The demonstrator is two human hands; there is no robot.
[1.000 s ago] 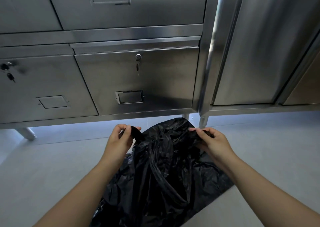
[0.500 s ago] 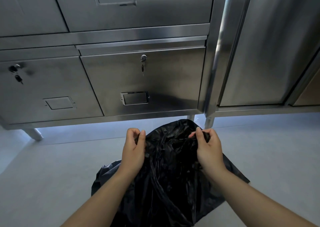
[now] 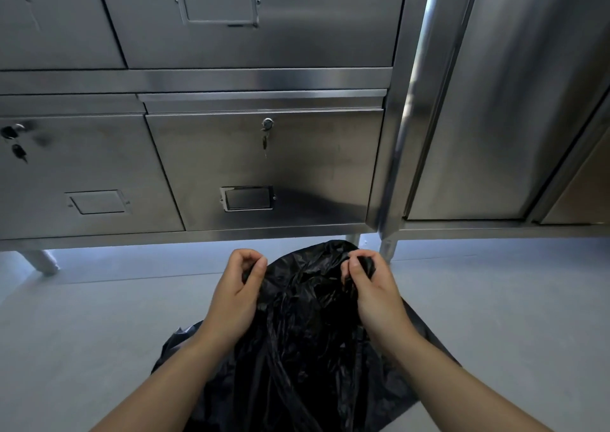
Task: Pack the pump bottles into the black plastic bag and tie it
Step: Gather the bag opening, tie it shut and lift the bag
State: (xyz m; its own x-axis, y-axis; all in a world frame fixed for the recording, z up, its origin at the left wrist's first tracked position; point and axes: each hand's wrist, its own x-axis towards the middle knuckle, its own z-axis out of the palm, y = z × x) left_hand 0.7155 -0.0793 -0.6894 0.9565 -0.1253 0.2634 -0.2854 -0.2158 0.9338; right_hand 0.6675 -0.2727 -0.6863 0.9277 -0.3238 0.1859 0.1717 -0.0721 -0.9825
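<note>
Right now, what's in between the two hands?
In the head view, only crumpled black bag lies between the left hand and the right hand. Each hand pinches a bunch of its top edge.

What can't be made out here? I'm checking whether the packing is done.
Head view only:
- Pump bottles: none visible; the opaque black plastic bag hides any contents.
- Bag bottom: cut off by the lower edge.
- Knot: left hand and right hand cover the gathered plastic.

The crumpled glossy black plastic bag (image 3: 307,349) is plain, unpatterned. The far brushed stainless-steel drawer cabinet (image 3: 297,167) is silver-grey with dark smudges. The smooth floor (image 3: 99,332) is pale grey.
</note>
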